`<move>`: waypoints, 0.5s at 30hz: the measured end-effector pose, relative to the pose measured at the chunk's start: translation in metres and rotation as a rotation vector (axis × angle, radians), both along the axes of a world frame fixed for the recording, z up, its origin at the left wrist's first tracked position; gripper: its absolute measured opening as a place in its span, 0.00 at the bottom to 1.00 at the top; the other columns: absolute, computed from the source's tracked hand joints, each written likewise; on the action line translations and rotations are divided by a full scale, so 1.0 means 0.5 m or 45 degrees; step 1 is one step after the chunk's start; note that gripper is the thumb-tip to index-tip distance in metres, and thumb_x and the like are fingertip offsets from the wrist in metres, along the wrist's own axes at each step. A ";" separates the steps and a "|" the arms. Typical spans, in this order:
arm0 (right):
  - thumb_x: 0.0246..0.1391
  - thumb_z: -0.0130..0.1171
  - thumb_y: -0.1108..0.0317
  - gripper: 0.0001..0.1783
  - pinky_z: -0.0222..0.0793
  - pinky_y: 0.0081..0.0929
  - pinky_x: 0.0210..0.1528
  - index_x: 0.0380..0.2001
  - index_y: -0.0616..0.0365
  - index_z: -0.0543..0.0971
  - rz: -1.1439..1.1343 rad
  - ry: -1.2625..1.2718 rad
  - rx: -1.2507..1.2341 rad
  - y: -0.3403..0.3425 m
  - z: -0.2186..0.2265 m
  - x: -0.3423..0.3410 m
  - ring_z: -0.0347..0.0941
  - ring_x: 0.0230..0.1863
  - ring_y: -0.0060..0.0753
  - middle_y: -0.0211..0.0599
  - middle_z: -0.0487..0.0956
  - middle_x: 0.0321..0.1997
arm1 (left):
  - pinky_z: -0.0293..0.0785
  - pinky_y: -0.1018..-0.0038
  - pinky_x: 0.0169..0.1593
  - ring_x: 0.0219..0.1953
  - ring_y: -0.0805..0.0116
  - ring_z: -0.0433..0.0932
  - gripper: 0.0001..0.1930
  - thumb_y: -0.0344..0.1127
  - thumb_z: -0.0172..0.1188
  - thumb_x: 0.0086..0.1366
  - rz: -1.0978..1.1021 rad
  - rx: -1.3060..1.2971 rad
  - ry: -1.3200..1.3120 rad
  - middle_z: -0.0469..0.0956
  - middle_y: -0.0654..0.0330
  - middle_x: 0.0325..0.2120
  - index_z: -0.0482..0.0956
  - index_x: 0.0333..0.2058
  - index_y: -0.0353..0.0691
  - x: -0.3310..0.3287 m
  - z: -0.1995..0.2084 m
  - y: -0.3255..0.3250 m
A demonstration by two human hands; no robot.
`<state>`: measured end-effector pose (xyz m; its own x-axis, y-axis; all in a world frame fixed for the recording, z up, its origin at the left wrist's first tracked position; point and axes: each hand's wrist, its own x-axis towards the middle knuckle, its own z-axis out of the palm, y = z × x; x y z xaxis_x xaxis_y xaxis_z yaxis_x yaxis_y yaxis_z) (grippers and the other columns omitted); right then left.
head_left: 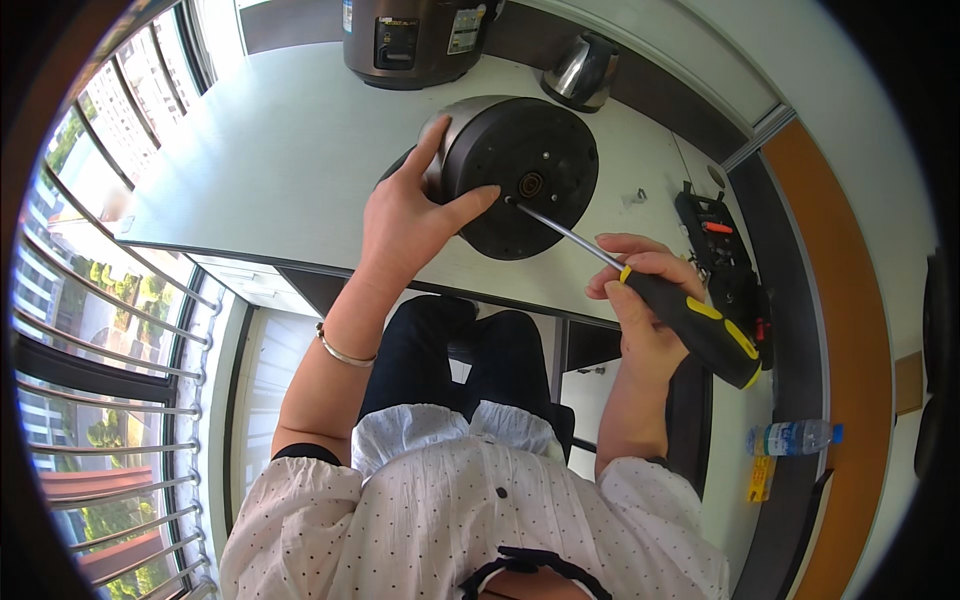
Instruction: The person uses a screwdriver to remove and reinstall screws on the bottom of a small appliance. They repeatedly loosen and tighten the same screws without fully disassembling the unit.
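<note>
Below me is my white dotted shirt point(480, 480), with my dark trousers point(415, 350) beyond its hem. My right forearm rises on the right, wrist bent inward, and my right hand point(650, 290) has its fingers and thumb closed around the front of a black-and-yellow screwdriver point(705, 335); the back of the handle juts out past my palm, toward the lower right. The shaft slants up and left to the vessel's base.

My left forearm, wearing a bangle point(345, 347), reaches up and forward. My left hand point(408, 215) is clamped on a round metal vessel point(500, 145), thumb on its black underside just beside the screwdriver's tip, index finger extended along the silvery side. The vessel lies tipped over near the table's front edge, its base turned toward me.

Farther along the pale table point(260, 165), an open black tool case point(730, 265) sits to the right. Past the vessel stand a shiny kettle point(580, 72) and a large brown cooker point(415, 50).
</note>
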<state>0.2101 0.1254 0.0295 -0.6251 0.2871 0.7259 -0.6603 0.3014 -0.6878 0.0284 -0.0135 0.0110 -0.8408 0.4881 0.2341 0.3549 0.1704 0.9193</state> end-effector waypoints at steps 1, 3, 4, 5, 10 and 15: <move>0.47 0.59 0.84 0.16 0.76 0.26 0.41 0.42 0.64 0.74 -0.007 -0.024 -0.033 -0.006 0.004 0.003 0.78 0.35 0.33 0.58 0.75 0.48 | 0.73 0.74 0.40 0.30 0.65 0.80 0.45 0.50 0.69 0.44 -0.002 0.001 -0.010 0.81 0.54 0.27 0.62 0.62 0.45 -0.001 0.002 -0.001; 0.48 0.58 0.84 0.15 0.76 0.28 0.43 0.41 0.64 0.73 -0.014 -0.089 -0.045 -0.012 0.013 0.011 0.78 0.38 0.37 0.58 0.75 0.48 | 0.73 0.74 0.39 0.30 0.65 0.80 0.45 0.50 0.69 0.45 -0.005 0.006 -0.022 0.81 0.54 0.27 0.62 0.62 0.45 -0.003 0.003 -0.002; 0.49 0.58 0.85 0.14 0.76 0.29 0.44 0.41 0.64 0.73 -0.017 -0.122 -0.050 -0.014 0.015 0.013 0.79 0.39 0.39 0.58 0.75 0.48 | 0.73 0.74 0.39 0.30 0.65 0.80 0.45 0.50 0.68 0.45 -0.005 0.009 -0.023 0.81 0.54 0.27 0.62 0.63 0.45 -0.004 0.004 -0.003; 0.47 0.58 0.86 0.17 0.76 0.31 0.45 0.42 0.63 0.73 -0.016 -0.118 -0.026 -0.013 0.012 0.014 0.79 0.42 0.42 0.57 0.75 0.47 | 0.73 0.74 0.39 0.30 0.65 0.80 0.45 0.50 0.68 0.45 -0.007 0.012 -0.025 0.81 0.54 0.27 0.62 0.63 0.45 -0.005 0.004 -0.004; 0.43 0.63 0.86 0.18 0.76 0.28 0.44 0.37 0.62 0.71 -0.257 -0.038 0.091 -0.025 -0.003 0.012 0.79 0.41 0.42 0.54 0.77 0.44 | 0.73 0.74 0.40 0.30 0.65 0.81 0.45 0.50 0.68 0.45 -0.014 -0.004 -0.023 0.81 0.53 0.27 0.62 0.63 0.45 -0.003 0.005 0.000; 0.40 0.67 0.84 0.22 0.75 0.24 0.41 0.39 0.60 0.70 -0.378 0.078 0.066 -0.023 -0.024 -0.003 0.78 0.37 0.31 0.50 0.77 0.44 | 0.74 0.74 0.40 0.31 0.65 0.81 0.45 0.50 0.69 0.45 -0.002 -0.014 0.003 0.81 0.53 0.27 0.62 0.62 0.46 0.001 0.005 -0.003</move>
